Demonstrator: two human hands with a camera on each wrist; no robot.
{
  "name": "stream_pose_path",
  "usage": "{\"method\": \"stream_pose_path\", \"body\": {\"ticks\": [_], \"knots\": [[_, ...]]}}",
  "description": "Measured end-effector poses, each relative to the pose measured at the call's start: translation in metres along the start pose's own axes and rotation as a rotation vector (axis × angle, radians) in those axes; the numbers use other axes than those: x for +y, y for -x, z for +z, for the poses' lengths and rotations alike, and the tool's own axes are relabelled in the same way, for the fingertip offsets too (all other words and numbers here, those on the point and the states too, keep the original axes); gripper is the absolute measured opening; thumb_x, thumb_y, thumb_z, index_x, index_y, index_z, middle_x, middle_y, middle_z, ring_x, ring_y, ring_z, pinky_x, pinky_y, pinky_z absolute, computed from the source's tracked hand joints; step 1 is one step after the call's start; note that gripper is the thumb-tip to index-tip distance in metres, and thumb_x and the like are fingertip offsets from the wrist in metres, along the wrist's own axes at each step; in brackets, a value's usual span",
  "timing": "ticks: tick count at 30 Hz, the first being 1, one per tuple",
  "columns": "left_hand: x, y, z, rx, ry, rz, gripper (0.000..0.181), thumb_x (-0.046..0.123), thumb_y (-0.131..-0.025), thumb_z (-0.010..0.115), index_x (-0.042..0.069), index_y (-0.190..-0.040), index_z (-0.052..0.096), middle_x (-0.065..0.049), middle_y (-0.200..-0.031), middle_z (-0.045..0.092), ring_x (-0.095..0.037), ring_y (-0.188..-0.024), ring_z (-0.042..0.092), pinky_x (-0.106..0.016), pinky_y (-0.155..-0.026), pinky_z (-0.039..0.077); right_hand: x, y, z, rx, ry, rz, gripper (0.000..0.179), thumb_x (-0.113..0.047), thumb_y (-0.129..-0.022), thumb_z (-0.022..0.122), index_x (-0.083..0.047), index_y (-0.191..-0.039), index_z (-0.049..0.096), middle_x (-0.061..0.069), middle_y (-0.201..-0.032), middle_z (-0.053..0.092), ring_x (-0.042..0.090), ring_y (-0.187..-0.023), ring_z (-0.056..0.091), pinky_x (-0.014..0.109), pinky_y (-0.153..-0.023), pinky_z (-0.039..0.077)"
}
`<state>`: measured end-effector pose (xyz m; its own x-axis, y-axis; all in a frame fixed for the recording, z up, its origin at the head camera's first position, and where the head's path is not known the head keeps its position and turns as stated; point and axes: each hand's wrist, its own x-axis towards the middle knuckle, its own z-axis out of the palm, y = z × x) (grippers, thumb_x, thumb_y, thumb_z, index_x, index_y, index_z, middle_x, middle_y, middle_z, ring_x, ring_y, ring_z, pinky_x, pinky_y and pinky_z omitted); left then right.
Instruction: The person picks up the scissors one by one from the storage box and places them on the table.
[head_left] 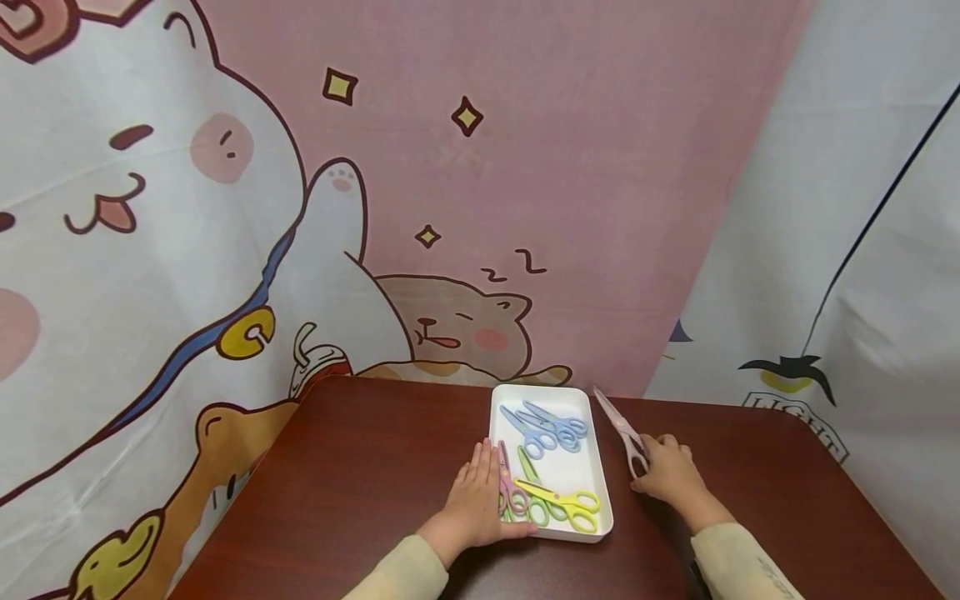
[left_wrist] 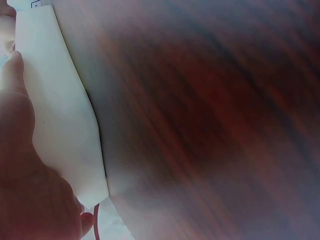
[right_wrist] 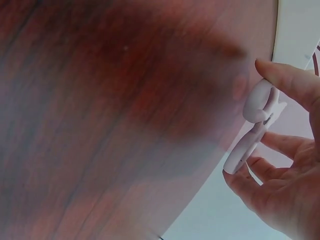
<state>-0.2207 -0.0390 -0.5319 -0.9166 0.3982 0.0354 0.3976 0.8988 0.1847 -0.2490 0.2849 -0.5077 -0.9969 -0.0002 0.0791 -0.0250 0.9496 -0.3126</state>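
Note:
My left hand rests against the near left corner of a white tray, fingers straight along its side and thumb along the front wall. Inside lie several blue scissors at the far end. Closer to me are yellow scissors, green scissors and pink scissors, partly overlapping. To the right of the tray, my right hand holds pale pink scissors by the handle loops, blades pointing away from me. In the right wrist view, thumb and fingertips pinch the loops from opposite sides.
The tray stands on a dark red-brown wooden table, near its far edge. Behind it hangs a cloth printed with cartoon animals. A pale cloth hangs at the right.

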Motion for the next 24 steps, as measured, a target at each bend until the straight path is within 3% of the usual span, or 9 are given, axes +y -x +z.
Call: {"method": "stream_pose_path", "body": {"ticks": [14,24], "knots": [[0.000,0.000,-0.003,-0.026,0.014,-0.004,0.135,0.095,-0.058,0.037,0.001,-0.151,0.010,-0.019,-0.159,0.004,-0.030,-0.147,0.007,-0.046,-0.113,0.025,-0.001,-0.001,-0.001,-0.056,-0.005,0.031,0.086,-0.023,-0.060,0.085,0.010,-0.129,0.047,0.038,-0.116,0.046,0.054,-0.099,0.045,0.061,-0.082,0.043],[0.002,0.002,-0.010,-0.027,0.043,0.006,0.132,0.090,-0.062,0.047,-0.002,-0.150,0.014,-0.022,-0.157,0.008,-0.033,-0.146,0.011,-0.048,-0.112,0.026,0.003,-0.003,0.004,-0.070,-0.023,0.025,0.084,-0.023,-0.064,0.084,0.010,-0.130,0.047,0.036,-0.117,0.046,0.053,-0.100,0.045,0.060,-0.083,0.043]]}}
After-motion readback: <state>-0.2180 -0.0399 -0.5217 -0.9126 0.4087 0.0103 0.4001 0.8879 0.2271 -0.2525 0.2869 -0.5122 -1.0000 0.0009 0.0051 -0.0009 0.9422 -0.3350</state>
